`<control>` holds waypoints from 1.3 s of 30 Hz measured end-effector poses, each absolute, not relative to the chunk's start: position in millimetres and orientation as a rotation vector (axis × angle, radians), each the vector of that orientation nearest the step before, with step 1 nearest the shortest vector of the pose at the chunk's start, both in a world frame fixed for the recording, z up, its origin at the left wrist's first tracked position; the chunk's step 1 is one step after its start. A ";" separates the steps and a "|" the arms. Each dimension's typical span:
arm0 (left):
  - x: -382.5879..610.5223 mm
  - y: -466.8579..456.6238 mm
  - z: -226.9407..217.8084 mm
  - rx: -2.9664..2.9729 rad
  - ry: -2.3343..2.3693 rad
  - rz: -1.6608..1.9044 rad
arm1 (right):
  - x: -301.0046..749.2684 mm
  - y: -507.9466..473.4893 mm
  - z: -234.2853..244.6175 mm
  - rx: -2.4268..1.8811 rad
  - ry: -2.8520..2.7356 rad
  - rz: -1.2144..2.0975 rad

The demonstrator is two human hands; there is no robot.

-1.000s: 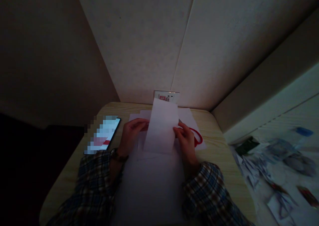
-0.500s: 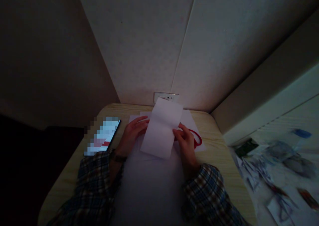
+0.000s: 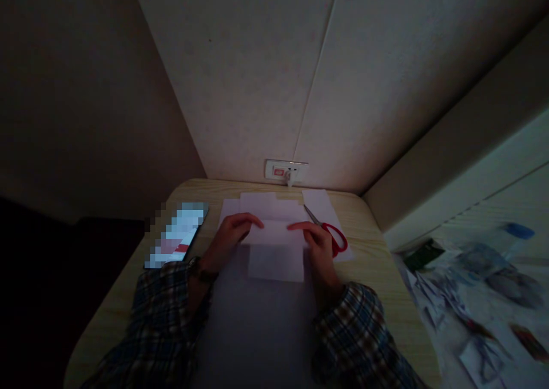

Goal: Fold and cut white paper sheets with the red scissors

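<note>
A creased piece of white paper (image 3: 277,260) is between my two hands, above other white sheets (image 3: 261,320) on the table. My left hand (image 3: 234,234) pinches its upper left edge, with the index finger bent over the top. On the opposite edge, my right hand (image 3: 318,243) grips the paper, its index finger stretched along the upper part. The paper bends at a crosswise fold, so its lower half tilts towards me. Red-handled scissors (image 3: 335,237) lie just right of my right hand, blades pointing up and left.
A phone with a lit, blurred screen (image 3: 178,234) lies left on the wooden table (image 3: 398,297). A wall socket (image 3: 286,171) with a plug sits behind the table. Right of the table are paper scraps (image 3: 437,297) and a clear bottle with a blue cap (image 3: 517,230).
The paper has turned from a slanted, raised position to lie square and lower between my hands. Both hands have shifted to its upper edges. The scissor blades and socket have come into view.
</note>
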State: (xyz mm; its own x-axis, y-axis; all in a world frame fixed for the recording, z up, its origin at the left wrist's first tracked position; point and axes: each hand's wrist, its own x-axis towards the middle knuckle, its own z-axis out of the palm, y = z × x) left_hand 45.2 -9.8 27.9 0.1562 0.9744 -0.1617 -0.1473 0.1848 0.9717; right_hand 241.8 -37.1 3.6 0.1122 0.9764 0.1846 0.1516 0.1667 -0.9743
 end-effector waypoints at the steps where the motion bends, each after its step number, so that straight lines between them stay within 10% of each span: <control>1: 44.5 -9.4 27.5 1.035 1.057 1.043 | 242.6 -37.1 3.0 -1.233 -1.317 0.902; 12: 47.3 -9.2 29.8 1.097 1.168 0.853 | 239.4 -37.0 11.2 -1.209 -1.477 0.848; 23: 42.0 -1.7 17.4 0.801 1.192 1.439 | 230.3 -31.8 6.0 -1.208 -1.369 1.289; 39: 49.1 -7.8 26.2 1.151 1.124 0.940 | 234.9 -34.2 11.3 -1.335 -1.430 0.892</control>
State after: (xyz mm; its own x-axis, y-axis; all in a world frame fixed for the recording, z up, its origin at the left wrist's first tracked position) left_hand 49.1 -7.8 26.2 0.2036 0.9630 -0.1765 -0.0031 0.1809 0.9835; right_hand 234.9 -34.2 11.3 0.0488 0.9863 0.1577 0.2918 0.1369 -0.9466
